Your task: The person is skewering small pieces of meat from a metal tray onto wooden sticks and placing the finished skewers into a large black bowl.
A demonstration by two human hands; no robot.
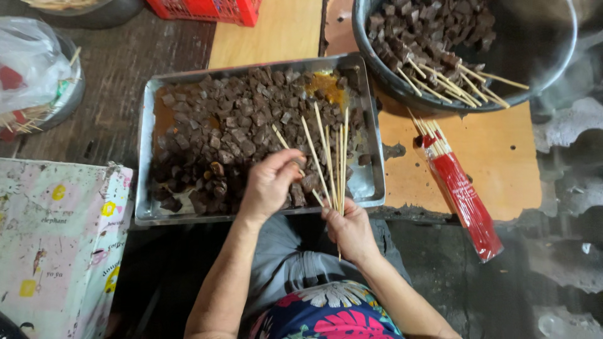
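At your far left a clear plastic bag point(28, 59) sits in a bowl with loose sticks, and below it lies a patterned cloth point(56, 245). Next comes the metal tray point(143, 150) of dark brown meat cubes point(213, 135), resting on the wooden counter point(276, 31). Your left hand point(271, 183) curls down over the near right part of the tray, fingers pinched together on a meat cube that the hand mostly hides. Just to its right, your right hand point(349, 227) is clamped on a fan of bamboo skewers point(329, 157), whose tips spread up over the meat. Farther right, a round metal basin point(553, 56) holds more cubes and several skewered pieces leaning on its rim. Below it, a red packet of skewers point(465, 204) lies on the counter, sticks poking out at its upper end.
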